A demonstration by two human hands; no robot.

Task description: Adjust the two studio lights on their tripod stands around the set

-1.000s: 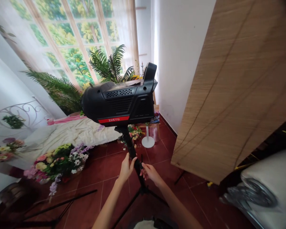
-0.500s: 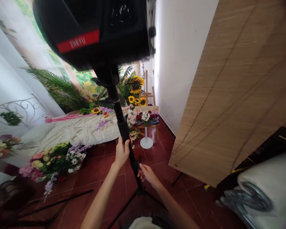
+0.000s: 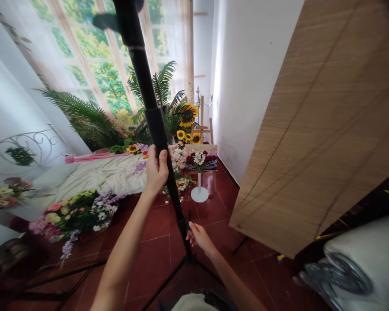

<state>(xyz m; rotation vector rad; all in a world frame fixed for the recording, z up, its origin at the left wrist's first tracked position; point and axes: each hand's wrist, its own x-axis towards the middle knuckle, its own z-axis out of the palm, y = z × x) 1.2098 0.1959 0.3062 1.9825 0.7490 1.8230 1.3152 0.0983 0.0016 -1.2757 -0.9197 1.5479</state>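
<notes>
A black light stand [image 3: 172, 190] rises in front of me, its pole leaning to the upper left and out of the frame. My left hand [image 3: 157, 170] is wrapped round the pole just below a thicker collar. Lower down, my right hand [image 3: 197, 236] is closed at the stand's clamp knob [image 3: 187, 225], fingers curled and largely hiding it. The stand's legs spread out over the floor below my hands. The lamp at its top is outside the picture, apart from a blurred dark piece at the top edge.
A bed with a cream cover [image 3: 100, 175] and a flower arrangement [image 3: 74, 211] lie left. A white flower stand [image 3: 199, 194] and an easel [image 3: 202, 125] are ahead. A large woven panel [image 3: 304, 129] leans at right, beside a silver-and-white seat [image 3: 353, 263]. Other black stand legs [image 3: 68, 276] lie lower left.
The pole has lengthened upward and the lamp has risen out of view. My left hand has moved up with the pole; my right hand stays at the knob.
</notes>
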